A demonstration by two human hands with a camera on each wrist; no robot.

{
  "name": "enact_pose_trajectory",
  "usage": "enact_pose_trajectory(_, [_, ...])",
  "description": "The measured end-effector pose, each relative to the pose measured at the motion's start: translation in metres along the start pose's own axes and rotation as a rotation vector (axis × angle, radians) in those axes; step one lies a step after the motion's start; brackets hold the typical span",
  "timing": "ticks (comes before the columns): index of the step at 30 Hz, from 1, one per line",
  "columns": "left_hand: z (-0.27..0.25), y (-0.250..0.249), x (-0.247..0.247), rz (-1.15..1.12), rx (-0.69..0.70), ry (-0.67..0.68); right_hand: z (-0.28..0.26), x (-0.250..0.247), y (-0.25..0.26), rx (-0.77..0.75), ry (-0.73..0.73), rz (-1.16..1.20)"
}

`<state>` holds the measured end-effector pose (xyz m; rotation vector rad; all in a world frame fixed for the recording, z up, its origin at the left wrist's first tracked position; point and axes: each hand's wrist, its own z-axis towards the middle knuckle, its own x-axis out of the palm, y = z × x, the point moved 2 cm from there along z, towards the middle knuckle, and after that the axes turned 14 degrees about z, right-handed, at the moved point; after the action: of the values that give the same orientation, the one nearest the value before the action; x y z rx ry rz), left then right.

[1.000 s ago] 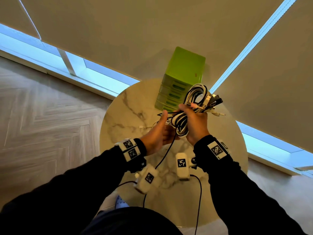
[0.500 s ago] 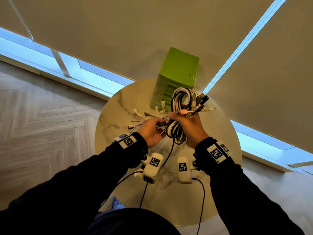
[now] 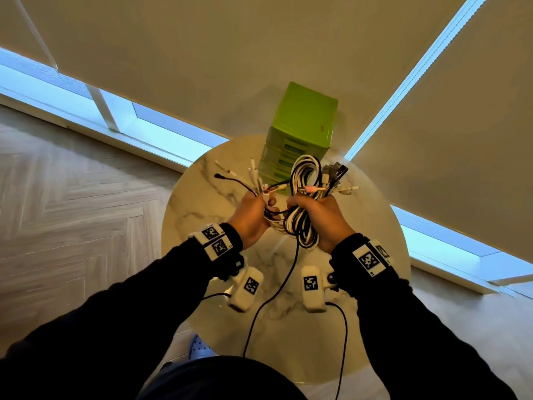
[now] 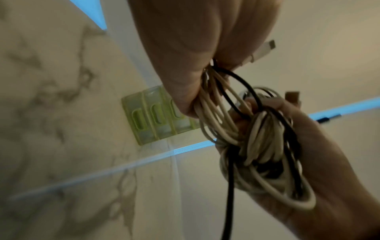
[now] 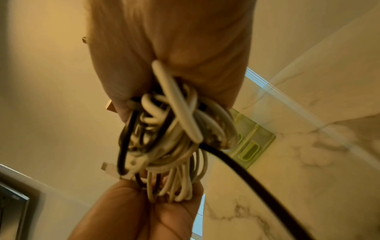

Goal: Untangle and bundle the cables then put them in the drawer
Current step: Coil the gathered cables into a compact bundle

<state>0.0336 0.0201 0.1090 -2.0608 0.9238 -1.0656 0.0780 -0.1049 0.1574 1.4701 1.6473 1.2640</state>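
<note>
Left hand (image 3: 251,216) now fisted on loose plug ends, right hand (image 3: 320,217) gripping cable coil (image 3: 303,180), pulled slightly apart since earlier — untangling underway, green drawer unit (image 3: 300,131) untouched.

Head view looks steeply down, farther off; wrist views close, facing upward; all share green drawer unit (image 3: 300,131).

Round marble table (image 3: 202,215), herringbone floor (image 3: 72,197)
</note>
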Motion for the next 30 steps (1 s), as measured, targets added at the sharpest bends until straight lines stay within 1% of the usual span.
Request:
enact_pose_trajectory(3, [-0.007, 0.001, 0.001, 0.096, 0.006, 0.077, 0.000, 0.002, -0.004, -0.017, -0.011, 0.008])
enact_pose_trajectory(4, [-0.010, 0.001, 0.000, 0.049, 0.020, 0.087, 0.000, 0.003, -0.004, -0.016, -0.025, 0.021])
enact_pose_trajectory(6, [-0.014, 0.001, -0.005, -0.155, 0.072, 0.134, 0.000, 0.001, -0.002, 0.015, -0.066, 0.089])
enact_pose_trajectory(7, [-0.015, 0.002, -0.007, -0.220, 0.084, 0.165, 0.000, -0.001, -0.001, 0.034, -0.088, 0.135])
enact_pose_trajectory(8, [-0.016, 0.004, -0.011, -0.201, 0.089, 0.181, 0.000, -0.003, 0.000, 0.044, -0.102, 0.171])
enact_pose_trajectory(9, [-0.016, 0.007, -0.013, -0.118, 0.111, 0.199, 0.000, -0.005, 0.001, 0.047, -0.103, 0.182])
enact_pose_trajectory(11, [-0.017, 0.009, -0.016, 0.145, 0.180, 0.189, -0.002, -0.004, 0.001, 0.043, -0.064, 0.132])
enact_pose_trajectory(12, [-0.018, 0.008, -0.016, 0.232, 0.217, 0.181, -0.004, -0.003, 0.001, 0.044, -0.019, 0.092])
enact_pose_trajectory(13, [-0.018, 0.007, -0.015, 0.259, 0.241, 0.170, -0.007, 0.000, 0.001, 0.053, 0.033, 0.046])
enact_pose_trajectory(14, [-0.017, 0.005, -0.017, 0.239, 0.238, 0.137, -0.009, 0.002, 0.003, 0.067, 0.084, -0.002])
enact_pose_trajectory(15, [-0.015, 0.003, -0.018, 0.189, 0.213, 0.104, -0.011, 0.003, 0.005, 0.081, 0.128, -0.049])
enact_pose_trajectory(16, [-0.011, 0.001, -0.022, 0.135, 0.159, 0.066, -0.012, 0.003, 0.008, 0.088, 0.162, -0.093])
enact_pose_trajectory(17, [-0.007, -0.001, -0.024, 0.091, 0.073, 0.063, -0.012, 0.002, 0.010, 0.089, 0.189, -0.135])
enact_pose_trajectory(18, [-0.002, -0.002, -0.027, 0.064, -0.033, 0.096, -0.013, 0.001, 0.011, 0.086, 0.205, -0.176])
enact_pose_trajectory(19, [-0.002, -0.005, -0.027, 0.056, -0.131, 0.160, -0.013, 0.000, 0.012, 0.079, 0.210, -0.210])
enact_pose_trajectory(20, [-0.001, -0.007, -0.029, 0.043, -0.196, 0.207, -0.013, -0.001, 0.012, 0.071, 0.209, -0.229])
enact_pose_trajectory(21, [-0.001, -0.009, -0.030, 0.005, -0.219, 0.230, -0.013, -0.002, 0.010, 0.068, 0.191, -0.218])
enact_pose_trajectory(25, [-0.005, -0.015, -0.034, -0.210, -0.127, 0.208, -0.004, -0.005, 0.000, 0.063, 0.021, -0.047])
enact_pose_trajectory(26, [-0.006, -0.014, -0.034, -0.214, -0.103, 0.194, -0.002, -0.005, -0.002, 0.055, -0.004, -0.041])
enact_pose_trajectory(28, [-0.005, -0.008, -0.029, -0.125, -0.051, 0.153, -0.004, -0.003, -0.006, 0.036, 0.021, -0.090])
enact_pose_trajectory(29, [-0.006, -0.005, -0.025, -0.040, -0.021, 0.118, -0.005, -0.001, -0.008, 0.033, 0.062, -0.132])
enact_pose_trajectory(30, [-0.005, -0.002, -0.022, 0.064, 0.036, 0.078, -0.008, 0.001, -0.009, 0.037, 0.109, -0.173])
